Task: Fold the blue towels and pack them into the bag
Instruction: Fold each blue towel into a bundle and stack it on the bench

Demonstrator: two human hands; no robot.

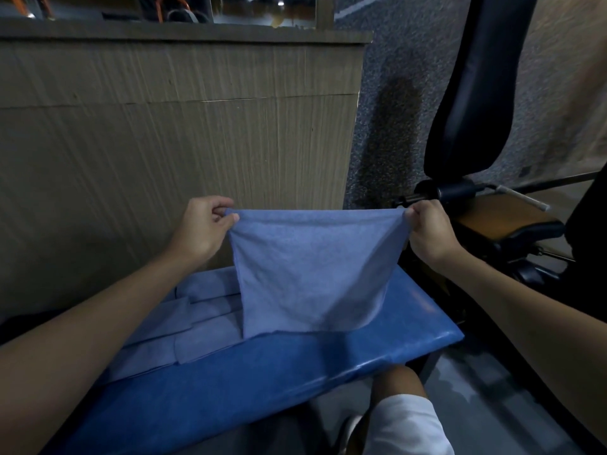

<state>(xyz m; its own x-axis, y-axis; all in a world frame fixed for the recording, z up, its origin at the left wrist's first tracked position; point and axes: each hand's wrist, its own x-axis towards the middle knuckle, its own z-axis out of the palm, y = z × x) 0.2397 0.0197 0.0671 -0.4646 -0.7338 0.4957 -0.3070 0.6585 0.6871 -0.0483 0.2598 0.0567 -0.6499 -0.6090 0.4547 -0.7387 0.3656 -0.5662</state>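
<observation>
A light blue towel (312, 270) hangs stretched between my hands above the blue table (295, 366). My left hand (203, 229) pinches its top left corner. At the top right corner my right hand (427, 229) pinches the cloth. The towel's lower edge touches the table top. To the left, several more blue towels (170, 330) lie flat in a loose pile on the table. No bag is in view.
A wooden panel wall (180, 126) rises just behind the table. A black chair (476, 93) with a brown seat (502, 218) stands at the right. My knee (399, 385) and white shorts show below the table's front edge.
</observation>
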